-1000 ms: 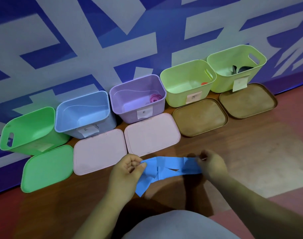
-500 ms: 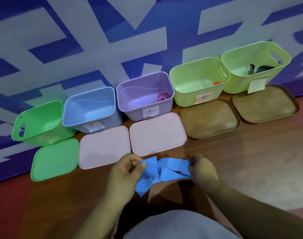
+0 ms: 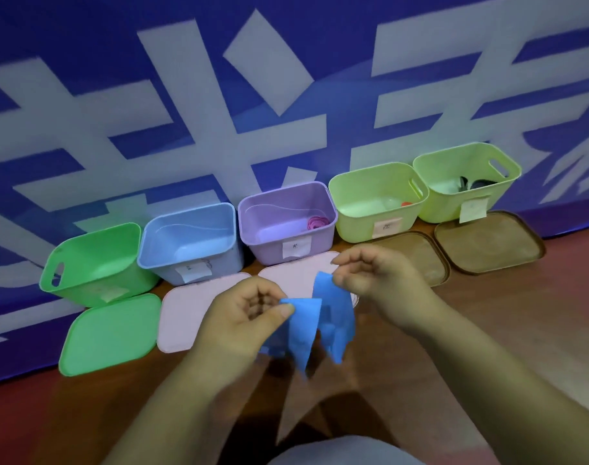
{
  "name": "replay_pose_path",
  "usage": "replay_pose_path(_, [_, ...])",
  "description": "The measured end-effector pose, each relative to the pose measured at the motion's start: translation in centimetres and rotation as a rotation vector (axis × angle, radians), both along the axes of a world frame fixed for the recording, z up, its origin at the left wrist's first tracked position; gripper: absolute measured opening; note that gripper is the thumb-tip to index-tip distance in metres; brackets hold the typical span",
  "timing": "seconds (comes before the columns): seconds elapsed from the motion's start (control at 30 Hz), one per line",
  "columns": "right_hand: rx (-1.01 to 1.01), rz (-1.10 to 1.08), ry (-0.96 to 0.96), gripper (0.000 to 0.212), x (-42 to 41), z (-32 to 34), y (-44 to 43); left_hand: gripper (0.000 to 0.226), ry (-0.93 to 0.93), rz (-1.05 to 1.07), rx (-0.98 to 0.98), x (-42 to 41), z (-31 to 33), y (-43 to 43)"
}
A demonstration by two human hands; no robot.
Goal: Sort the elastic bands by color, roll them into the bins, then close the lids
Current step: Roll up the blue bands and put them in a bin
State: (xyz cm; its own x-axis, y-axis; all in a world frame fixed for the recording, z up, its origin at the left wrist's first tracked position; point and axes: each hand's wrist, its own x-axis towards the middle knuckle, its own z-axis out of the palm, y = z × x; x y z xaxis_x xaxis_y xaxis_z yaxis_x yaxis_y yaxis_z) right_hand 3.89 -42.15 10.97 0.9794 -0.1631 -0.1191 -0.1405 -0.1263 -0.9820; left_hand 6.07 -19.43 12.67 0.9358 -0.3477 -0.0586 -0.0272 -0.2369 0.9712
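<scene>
I see the left hand [image 3: 249, 317] with its fingers [image 3: 262, 298] curled in, thumb pressed down on 1 end of the blue elastic band [image 3: 320, 323], so it is pinching it. The right hand [image 3: 383, 280] is also curled, and its fingers [image 3: 345, 260] pinch the band's other end a little higher up. Between the 2 hands the band hangs in loose folds above the floor [image 3: 487, 330], its lower part blurred (I cannot tell how many layers there are).

Along the far edge of the floor, against the blue and white banner [image 3: 286, 95], stand 5 open bins: a green bin [image 3: 95, 263] tilted back, a blue bin [image 3: 189, 243], a purple bin [image 3: 286, 213] with a pink roll [image 3: 316, 223] inside, and 2 pale green bins [image 3: 377, 203] [image 3: 464, 182]. Something small and orange [image 3: 406, 203] peeks over the rim of the first; something dark [image 3: 477, 183] lies in the second, too hidden to make out.

A lid lies flat before each bin: a green lid [image 3: 108, 333], 2 pink lids [image 3: 185, 310] [image 3: 286, 276] partly covered by the hands, and 2 brown lids [image 3: 430, 260] [image 3: 487, 243]. The paper labels on the bins are unreadable.
</scene>
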Motion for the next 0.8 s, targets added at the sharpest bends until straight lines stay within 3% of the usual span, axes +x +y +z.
replay_pose_path(0.17, [0.019, -0.006, -0.073, 0.016, -0.5, 6.3, 1.2, 0.031, -0.084, -0.079, -0.097, -0.1, 4.0, -0.2])
replay_pose_path(0.3, [0.134, -0.027, -0.11, 0.016, -1.6, 9.1, 2.1, 0.019, -0.149, -0.104, -0.16, -0.6, 5.7, -0.6])
replay_pose_path(0.5, [0.422, -0.059, 0.003, 0.02, -3.1, 10.5, 3.2, 0.028, -0.226, -0.015, -0.16, -0.9, 6.1, -1.7])
replay_pose_path(0.8, [0.511, -0.016, 0.061, 0.018, -4.2, 11.0, 2.9, 0.027, -0.231, 0.03, -0.216, -1.8, 6.2, -2.7])
